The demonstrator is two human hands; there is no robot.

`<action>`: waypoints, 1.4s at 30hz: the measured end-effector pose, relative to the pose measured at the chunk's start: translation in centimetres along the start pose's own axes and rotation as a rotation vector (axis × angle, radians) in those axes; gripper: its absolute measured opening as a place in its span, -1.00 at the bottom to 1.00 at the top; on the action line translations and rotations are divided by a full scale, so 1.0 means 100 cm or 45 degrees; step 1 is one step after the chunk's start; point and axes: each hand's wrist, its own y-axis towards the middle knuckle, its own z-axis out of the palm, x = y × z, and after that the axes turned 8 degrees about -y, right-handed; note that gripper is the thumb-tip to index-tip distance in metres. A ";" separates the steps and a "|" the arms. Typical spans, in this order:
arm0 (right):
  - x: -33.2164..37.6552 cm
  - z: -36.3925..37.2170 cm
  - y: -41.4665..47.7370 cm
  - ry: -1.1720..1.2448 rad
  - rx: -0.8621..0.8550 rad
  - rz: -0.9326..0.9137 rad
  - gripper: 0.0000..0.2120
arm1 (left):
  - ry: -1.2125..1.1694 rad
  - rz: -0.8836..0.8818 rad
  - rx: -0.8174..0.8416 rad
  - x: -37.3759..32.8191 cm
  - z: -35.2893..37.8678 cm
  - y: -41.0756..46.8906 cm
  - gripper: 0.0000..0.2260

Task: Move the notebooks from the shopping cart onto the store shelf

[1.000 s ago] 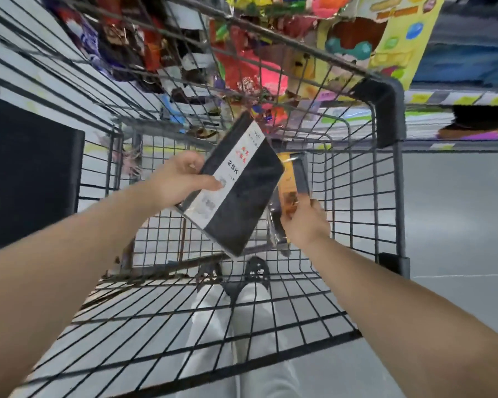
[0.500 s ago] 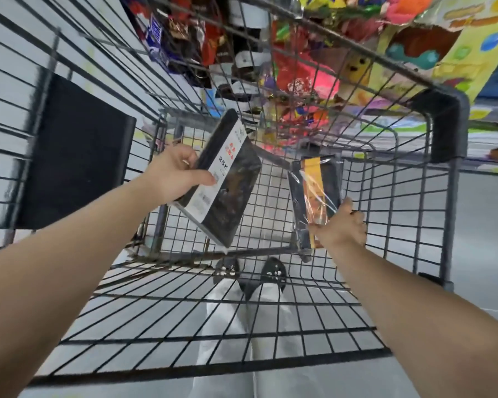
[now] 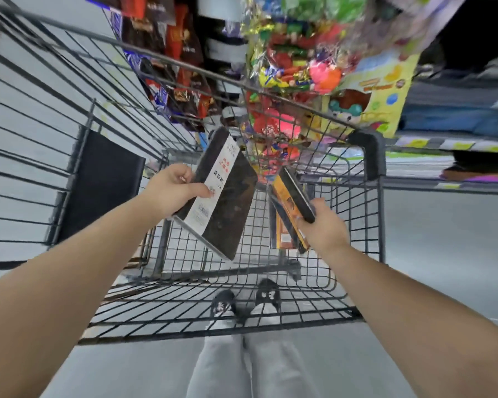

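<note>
I look down into a black wire shopping cart (image 3: pixel 368 156). My left hand (image 3: pixel 171 191) grips a dark notebook (image 3: pixel 227 202) with a white "25K" label band, held tilted above the cart's floor. My right hand (image 3: pixel 324 225) holds a black and orange wrapped notebook (image 3: pixel 292 196) by its lower end, lifted and tilted edge-on over the cart's right side. The store shelf (image 3: pixel 443 145) with stacked paper goods runs behind the cart at the right.
Hanging snack packs (image 3: pixel 173 61) and bright toy bags (image 3: pixel 299 67) fill the display beyond the cart's front. A black panel (image 3: pixel 104 188) is on the cart's left wall. My legs and shoes (image 3: pixel 242 303) show below the cart's mesh. Grey floor (image 3: pixel 449 254) lies to the right.
Both hands rose with their notebooks. The right hand's orange notebook turned from flat-on to edge-on and lifted off the cart's end wall. The view tilted up toward the display.
</note>
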 end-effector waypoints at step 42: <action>-0.358 -0.291 -0.244 0.974 -1.068 0.601 -0.81 | -0.027 0.665 0.571 -0.241 0.382 -0.235 -0.64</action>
